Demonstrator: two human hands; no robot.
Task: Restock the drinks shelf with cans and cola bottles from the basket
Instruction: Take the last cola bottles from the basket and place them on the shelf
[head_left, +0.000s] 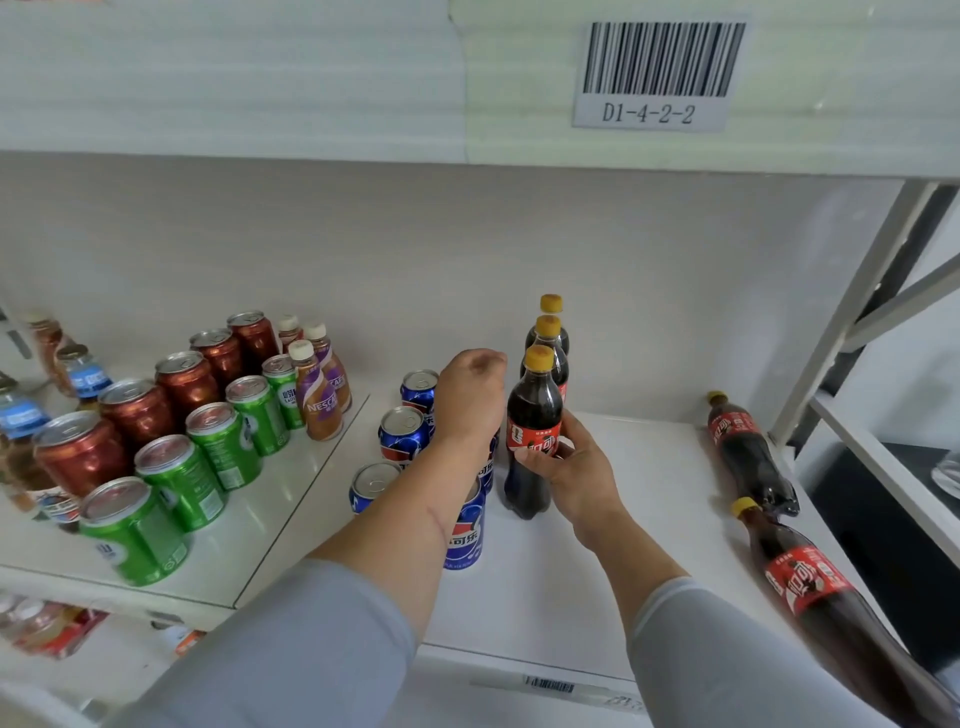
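Head view: the front cola bottle stands upright on the white shelf — dark cola, yellow cap, red label — first of a row of three. The right hand wraps its label from the right, thumb in front. The left hand hovers loosely curled over the blue cans, holding nothing.

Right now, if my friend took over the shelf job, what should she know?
Right hand grips the front cola bottle, upright in a row with two more behind it. Left hand is loosely curled above the blue cans, holding nothing. Done: blue cans and three cola bottles stand on the shelf. Left: two cola bottles lie on their sides at the right and likely need standing up. The basket is out of view.
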